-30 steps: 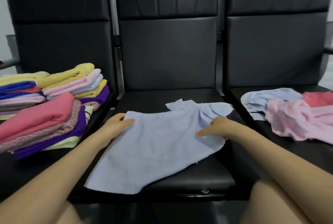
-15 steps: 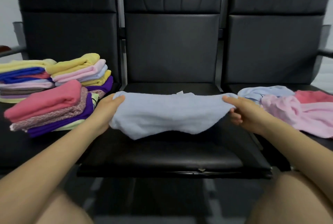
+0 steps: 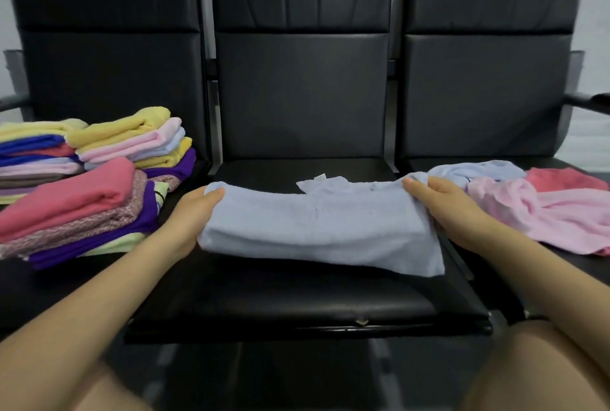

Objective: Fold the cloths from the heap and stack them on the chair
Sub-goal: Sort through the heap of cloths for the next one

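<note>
Light blue cloth (image 3: 317,229): lies across the middle chair seat (image 3: 297,305), folded over once, a small white tag near its far edge, its right near corner hanging lower than the rest.
Left hand (image 3: 191,215): fingers curled round the cloth's left end, thumb on top.
Right hand (image 3: 452,209): grips the right end the same way, thumb over the fold.
Stage: judged mid-fold; another fold or two is likely needed before stacking.
Heap (image 3: 534,202): pink, red and pale blue cloths lie loose on the right chair seat, touching the right hand's side.
Folded stacks (image 3: 85,179): on the left chair seat, leaning toward its near edge.
Risk, fold: uneven layers may slip apart if one hand lets go early, leaving a crooked edge.
Risk, stacking: the tilted near stack could slide off if another cloth lands off-centre.
Risk, heap: the right hand could drag the pink cloth along.
</note>
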The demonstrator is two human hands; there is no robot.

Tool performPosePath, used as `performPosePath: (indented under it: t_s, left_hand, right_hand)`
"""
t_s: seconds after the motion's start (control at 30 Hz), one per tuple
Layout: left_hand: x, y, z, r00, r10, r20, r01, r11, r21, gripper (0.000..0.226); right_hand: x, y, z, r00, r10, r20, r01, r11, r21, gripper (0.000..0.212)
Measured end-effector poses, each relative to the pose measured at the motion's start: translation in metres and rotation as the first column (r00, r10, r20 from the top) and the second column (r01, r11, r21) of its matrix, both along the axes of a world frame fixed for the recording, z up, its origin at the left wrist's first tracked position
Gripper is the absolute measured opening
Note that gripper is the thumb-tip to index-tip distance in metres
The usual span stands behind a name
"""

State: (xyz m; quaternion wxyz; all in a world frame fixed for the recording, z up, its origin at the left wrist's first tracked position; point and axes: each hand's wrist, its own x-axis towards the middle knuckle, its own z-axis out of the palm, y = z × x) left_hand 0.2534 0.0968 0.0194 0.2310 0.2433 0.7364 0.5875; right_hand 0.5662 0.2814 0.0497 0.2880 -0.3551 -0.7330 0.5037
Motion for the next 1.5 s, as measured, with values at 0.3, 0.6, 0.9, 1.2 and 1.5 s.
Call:
performPosePath:
  t_s: [0.3,0.6,0.9,1.2,1.5]
  left_hand:
    - [0.004,-0.009,0.014,0.946,-0.029,0.322,-0.032,0.982,0.184,0.024]
    - [-0.016,-0.014,-0.019,0.962,-0.163,-0.219,0.071,0.924,-0.376,0.017]
    - [-0.028,0.029,-0.019,0.845,-0.173,-0.506,-0.157,0.825,-0.543,0.043]
    - [0.009,0.133,-0.041,0.840,-0.285,-0.462,0.047,0.886,-0.461,0.038]
    - [-0.004,0.147,-0.042,0.996,-0.022,-0.084,0.019,0.999,-0.041,0.017]
  right_hand:
    - [0.008,0.002,0.005,0.993,-0.007,-0.117,-0.025,0.961,-0.274,0.037]
    - [0.006,0.012,-0.022,0.944,0.131,0.301,-0.009,0.927,-0.375,0.012]
    - [-0.037,0.050,-0.035,0.783,-0.414,0.465,0.263,0.897,0.356,0.048]
    - [-0.109,0.088,-0.043,0.746,-0.353,0.565,0.252,0.935,0.251,0.034]
    - [-0.125,0.102,-0.065,0.956,-0.280,0.084,0.280,0.960,0.014,0.028]
